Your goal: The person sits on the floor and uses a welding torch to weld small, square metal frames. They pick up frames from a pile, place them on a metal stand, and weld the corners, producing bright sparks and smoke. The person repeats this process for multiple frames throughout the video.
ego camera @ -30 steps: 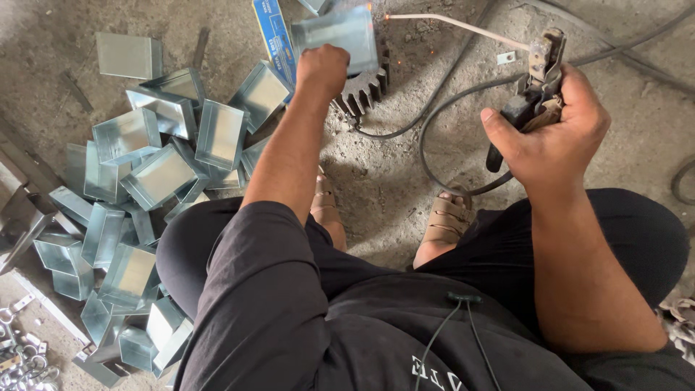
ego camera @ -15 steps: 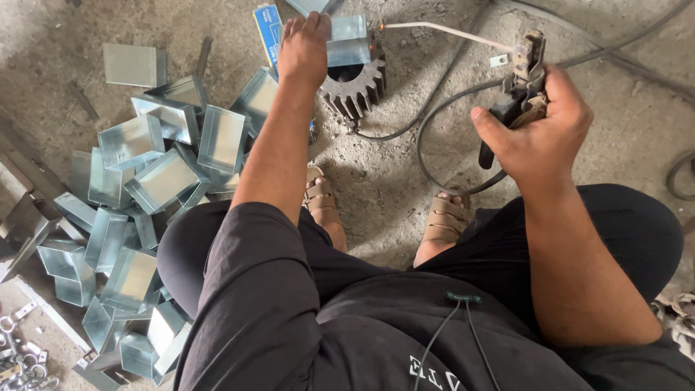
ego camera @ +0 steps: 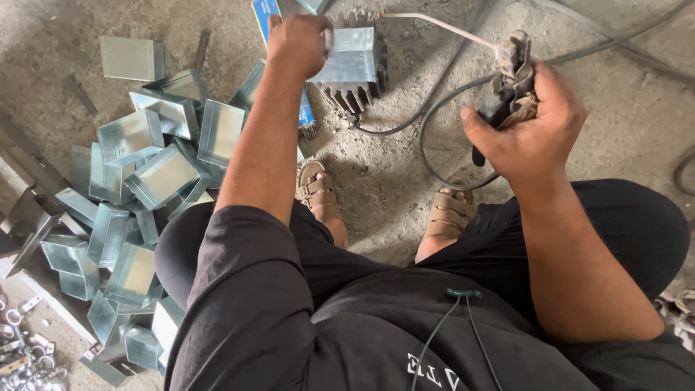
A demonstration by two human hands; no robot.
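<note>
My left hand (ego camera: 297, 43) reaches forward and grips the edge of a shiny sheet-metal box (ego camera: 347, 58) that rests on a dark toothed metal gear (ego camera: 355, 94) on the concrete floor. My right hand (ego camera: 528, 130) is shut on an electrode holder (ego camera: 510, 80) with a black grip; a thin welding rod (ego camera: 441, 27) sticks out of its jaws toward the box, its tip close to the box's top right corner. A dark cable (ego camera: 434, 137) loops from the holder across the floor. I squat, with both sandalled feet (ego camera: 318, 195) under me.
A heap of several similar sheet-metal boxes (ego camera: 145, 174) lies at my left. A blue flat packet (ego camera: 264, 14) lies behind my left hand. Small metal clips (ego camera: 22, 340) sit at the bottom left. Another cable (ego camera: 684, 170) curves at the right edge.
My left hand has moved the metal box to the right, onto the gear. My right hand with the electrode holder has come a little lower, and the rod tip is nearer the box.
</note>
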